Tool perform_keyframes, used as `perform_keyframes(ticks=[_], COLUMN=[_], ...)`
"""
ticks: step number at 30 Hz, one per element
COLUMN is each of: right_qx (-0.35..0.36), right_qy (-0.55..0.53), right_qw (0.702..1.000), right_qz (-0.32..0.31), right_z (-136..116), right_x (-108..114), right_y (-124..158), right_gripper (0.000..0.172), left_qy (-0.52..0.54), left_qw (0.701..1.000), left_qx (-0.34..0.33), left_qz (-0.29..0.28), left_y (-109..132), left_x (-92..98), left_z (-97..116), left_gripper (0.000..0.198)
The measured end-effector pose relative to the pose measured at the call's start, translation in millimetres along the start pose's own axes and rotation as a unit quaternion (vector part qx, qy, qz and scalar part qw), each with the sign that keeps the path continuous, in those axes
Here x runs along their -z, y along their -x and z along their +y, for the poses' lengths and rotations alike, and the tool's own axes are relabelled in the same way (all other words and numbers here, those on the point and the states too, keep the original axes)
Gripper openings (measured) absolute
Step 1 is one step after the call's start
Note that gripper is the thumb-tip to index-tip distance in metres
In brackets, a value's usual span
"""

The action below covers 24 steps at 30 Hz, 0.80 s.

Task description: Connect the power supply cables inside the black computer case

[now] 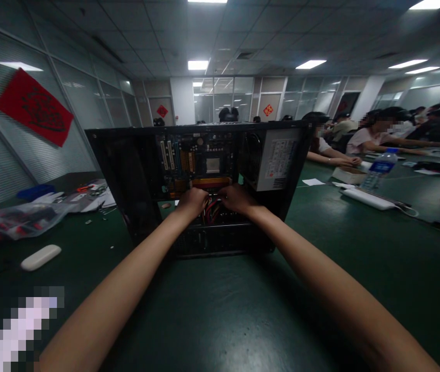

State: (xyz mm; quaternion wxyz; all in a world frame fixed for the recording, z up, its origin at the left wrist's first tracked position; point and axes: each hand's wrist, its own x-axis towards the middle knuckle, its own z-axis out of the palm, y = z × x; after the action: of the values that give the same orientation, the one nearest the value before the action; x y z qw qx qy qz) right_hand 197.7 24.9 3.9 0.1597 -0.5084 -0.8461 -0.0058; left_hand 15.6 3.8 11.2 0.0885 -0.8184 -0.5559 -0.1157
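Note:
An open black computer case (127, 175) stands in front of me, its inside facing me. Both of my hands reach in below the motherboard (220, 150). My left hand (192, 202) has its fingers curled together at the lower edge of the board. Close to its right, my right hand (239, 199) is bent in a pinch. A bundle of red and dark cables (214, 209) lies between and under the fingertips. What the fingers grip is too small and dark to make out. A silver power supply (276, 160) sits at the upper right inside the case.
On the green table (220, 305), a white oval case (41, 257) and a clear plastic bag (22, 219) lie at left. A water bottle (379, 168), a white power strip (369, 198) and a small box (348, 174) are at right. Other people sit beyond.

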Motion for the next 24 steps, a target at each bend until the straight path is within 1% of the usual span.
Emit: perform_keyframes(ticks=[7,15,24], right_qx=[0.005,0.016,0.005], right_qy=[-0.001,0.004,0.009], right_qw=[1.000,0.999,0.999], right_qz=[0.021,0.037,0.039], right_z=[1.0,4.5,5.4], right_x=[-2.2,-6.6,-6.3], right_y=[0.0,-4.9,-5.5], right_gripper=[0.030,0.030,0.027], left_qy=[0.002,-0.004,0.008], left_qw=[1.000,1.000,0.999], left_qx=[0.001,0.008,0.012], left_qz=[0.003,0.000,0.031], left_y=[-0.8,-0.1,-0.6], left_x=[-2.3,1.9,-1.8], left_z=[-0.8,3.9,2.7], left_gripper=[0.029,0.027,0.028])
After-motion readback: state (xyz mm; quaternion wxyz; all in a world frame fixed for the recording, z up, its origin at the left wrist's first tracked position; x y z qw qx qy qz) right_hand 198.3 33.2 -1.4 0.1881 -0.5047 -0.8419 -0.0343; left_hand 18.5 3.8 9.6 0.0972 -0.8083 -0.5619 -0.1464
